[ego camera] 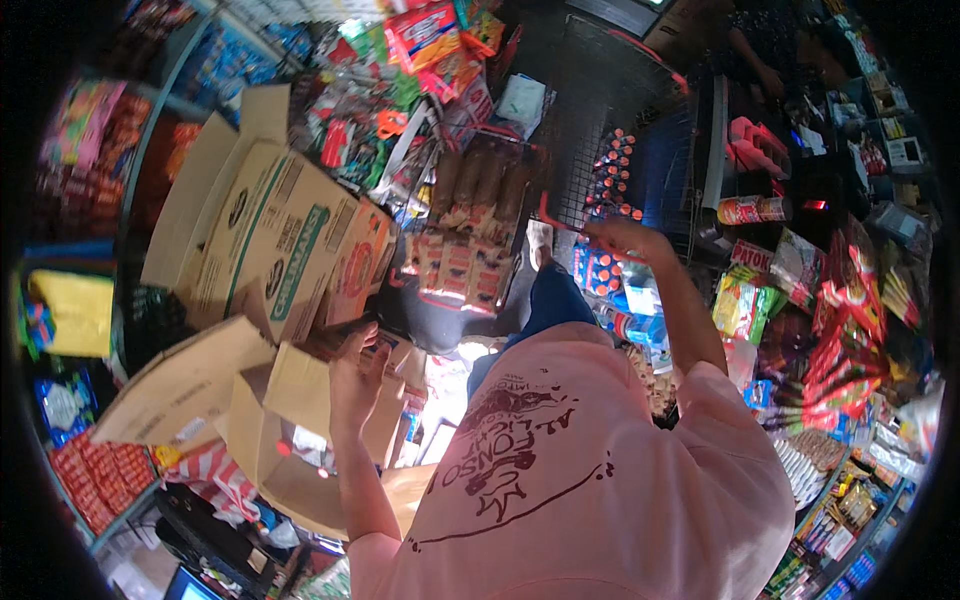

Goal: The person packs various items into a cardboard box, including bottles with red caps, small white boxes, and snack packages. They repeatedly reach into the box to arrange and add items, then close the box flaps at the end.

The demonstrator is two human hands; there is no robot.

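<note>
My left hand [361, 379] is raised over an open cardboard carton [300, 382], fingers loosely curled and apart, with nothing seen in them. A large printed cardboard box [259, 232] stands beyond it with its flaps up. My right hand [628, 237] is closed around the red handle [559, 217] of a wire-mesh shopping cart [581, 161]. Inside the cart are bottles with orange caps [613, 161]. Between my hands and further out, a basket [499, 304] holds packs in pale printed wrapping [465, 274] and dark brown cylindrical packages [487, 180].
Bagged snacks [427, 37] are piled at the far side. Shelves with red packets [101, 476] line the left. On the right lie a jar [754, 209] and red packets [840, 352]. Another person's arm [765, 71] shows at the upper right.
</note>
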